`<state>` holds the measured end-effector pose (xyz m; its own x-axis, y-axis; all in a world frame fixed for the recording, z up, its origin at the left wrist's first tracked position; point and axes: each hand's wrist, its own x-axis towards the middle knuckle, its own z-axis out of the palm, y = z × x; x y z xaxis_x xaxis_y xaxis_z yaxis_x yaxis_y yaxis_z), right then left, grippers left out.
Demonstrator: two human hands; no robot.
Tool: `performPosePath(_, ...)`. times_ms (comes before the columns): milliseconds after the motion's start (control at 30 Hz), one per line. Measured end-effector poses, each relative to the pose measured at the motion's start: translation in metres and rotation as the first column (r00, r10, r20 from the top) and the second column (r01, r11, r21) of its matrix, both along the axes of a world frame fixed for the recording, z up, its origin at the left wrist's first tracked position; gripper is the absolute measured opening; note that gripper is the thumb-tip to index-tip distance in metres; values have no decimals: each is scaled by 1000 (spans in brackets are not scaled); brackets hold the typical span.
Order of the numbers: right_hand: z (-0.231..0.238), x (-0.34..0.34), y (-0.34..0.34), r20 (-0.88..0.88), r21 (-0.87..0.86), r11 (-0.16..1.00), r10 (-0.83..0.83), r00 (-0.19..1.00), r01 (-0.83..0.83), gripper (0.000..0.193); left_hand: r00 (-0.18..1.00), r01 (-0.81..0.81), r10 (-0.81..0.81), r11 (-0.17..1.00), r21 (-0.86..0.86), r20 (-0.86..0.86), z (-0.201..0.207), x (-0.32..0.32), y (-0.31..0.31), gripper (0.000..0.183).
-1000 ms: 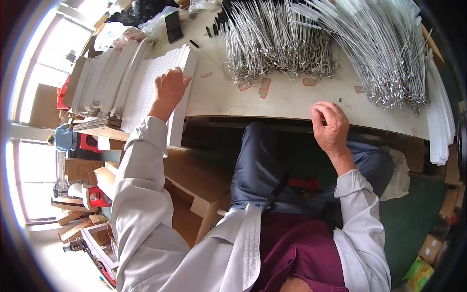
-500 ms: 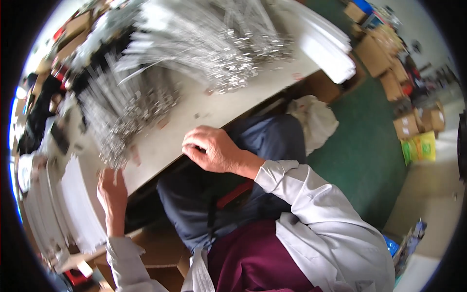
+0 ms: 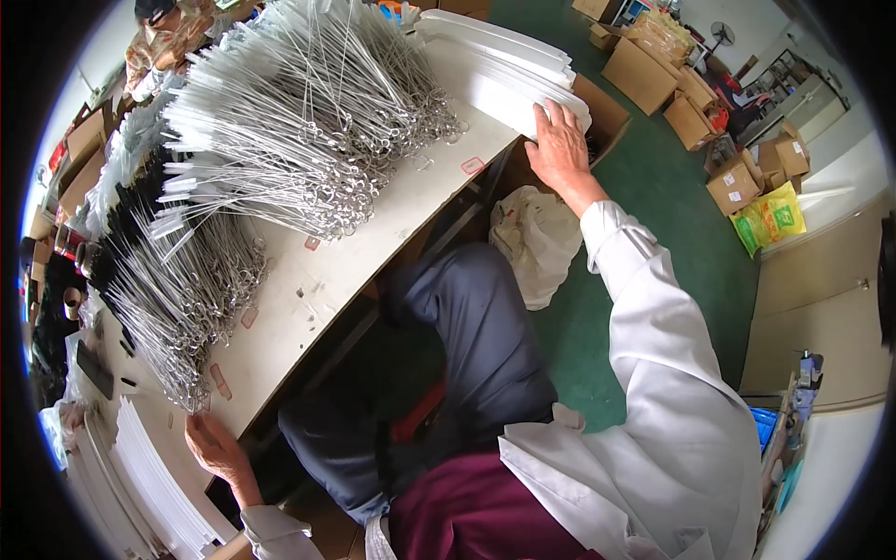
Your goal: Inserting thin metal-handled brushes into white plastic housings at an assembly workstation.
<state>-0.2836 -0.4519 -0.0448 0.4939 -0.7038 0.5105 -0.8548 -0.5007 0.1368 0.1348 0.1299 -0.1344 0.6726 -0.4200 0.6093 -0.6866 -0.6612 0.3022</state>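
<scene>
My right hand lies open, fingers apart, on the near end of a stack of long white strips at the table's right end. At the lower left, my left hand rests at the table edge with its fingers loosely stretched out and nothing visible in them. Just beyond it are the looped ends of a bundle of thin wire brushes with black bristles. A larger heap of thin wire brushes with pale bristles covers the middle of the table, its wire loops toward me.
More white strips stand beside my left hand. A pale sack sits under the table's right side. Cardboard boxes and a yellow-green bag stand at the far right. Another person is at the far left.
My right hand has swung right and away from me, from the table's front edge onto the white strips. My view has shifted; my left hand stays near the left corner.
</scene>
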Motion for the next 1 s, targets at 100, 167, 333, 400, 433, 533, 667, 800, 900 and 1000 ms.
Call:
performPosePath(100, -4, -4, -18, -61, 6, 1000, 21, 998, -21, 62, 1000, -20, 20, 1000, 19, 16, -2, 3, 3, 35)
performPosePath(167, -8, -4, -27, -65, -7, 1000, 17, 998, -17, 62, 999, -27, 26, 999, 30, 26, -5, 5, 5, 35)
performPosePath(333, -12, -7, -31, -17, -114, 990, 82, 997, -83, 49, 999, -29, 29, 999, 36, 25, -5, 3, 4, 34)
performPosePath(400, -10, -8, -29, -53, -117, 992, 40, 998, -46, 58, 999, -26, 25, 999, 28, 25, -3, 1, 4, 34)
performPosePath(433, -10, -9, -30, -54, -119, 992, 40, 998, -46, 58, 999, -22, 21, 1000, 20, 26, -3, 1, 3, 34)
performPosePath(533, -7, -16, -33, -65, -140, 990, 16, 998, -25, 57, 1000, -18, 18, 1000, 10, 20, -7, 4, 6, 34)
performPosePath(667, 8, -25, -28, 20, -204, 979, 29, 999, -25, 49, 999, -37, 37, 999, 10, 31, -9, 4, 6, 34)
performPosePath(800, 15, -26, -21, 163, -184, 983, 29, 986, 2, 52, 998, -50, 50, 999, 11, 22, -5, 0, 6, 34)
performPosePath(900, 23, -24, -5, 570, 33, 997, -81, 818, 76, 52, 999, -45, 46, 999, -16, 20, -5, -1, 1, 34)
performPosePath(1000, 20, -29, -1, 778, 197, 979, -127, 615, -48, 46, 1000, -5, 4, 995, -103, -11, 0, -5, -10, 32)
